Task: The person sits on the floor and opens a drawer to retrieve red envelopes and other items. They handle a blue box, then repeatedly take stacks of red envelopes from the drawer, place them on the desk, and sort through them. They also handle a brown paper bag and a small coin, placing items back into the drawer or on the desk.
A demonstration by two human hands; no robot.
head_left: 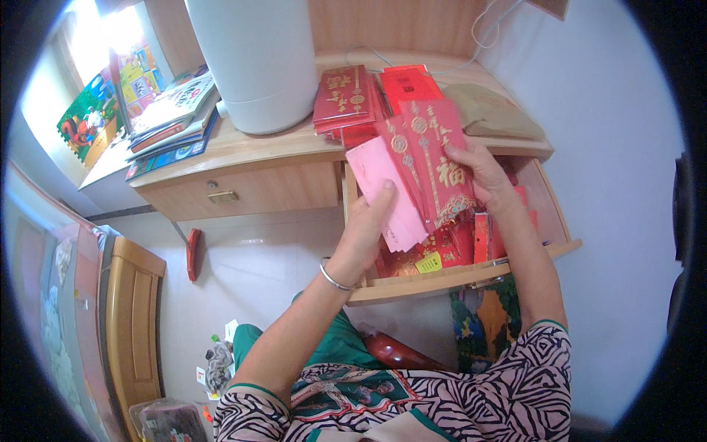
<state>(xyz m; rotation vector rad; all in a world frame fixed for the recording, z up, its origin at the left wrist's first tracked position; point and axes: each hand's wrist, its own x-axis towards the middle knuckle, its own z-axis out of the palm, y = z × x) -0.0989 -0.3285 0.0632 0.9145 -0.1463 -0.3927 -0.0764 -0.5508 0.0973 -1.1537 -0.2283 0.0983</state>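
My left hand [370, 225], with a silver bangle at the wrist, grips a few pink envelopes [379, 180], its thumb lying across their face. In my right hand [482, 173] are dark red envelopes [433, 151] with gold patterns, fanned out and overlapping the pink ones. Both bundles are held over an open wooden drawer [557, 214]. Inside it lie more red packets [456, 243] and a small yellow piece [428, 264]. Behind my hands, a stack of dark red envelopes [345, 96] and a brighter red one [412, 79] rest on the desktop.
A white cylindrical appliance [254, 66] stands on the desk [250, 151], left of the envelopes. Books [177, 110] are piled at the left end. A brown bag [490, 110] lies at the right. A shut drawer [243, 193] is beside the open one. On the floor is a red object [194, 254].
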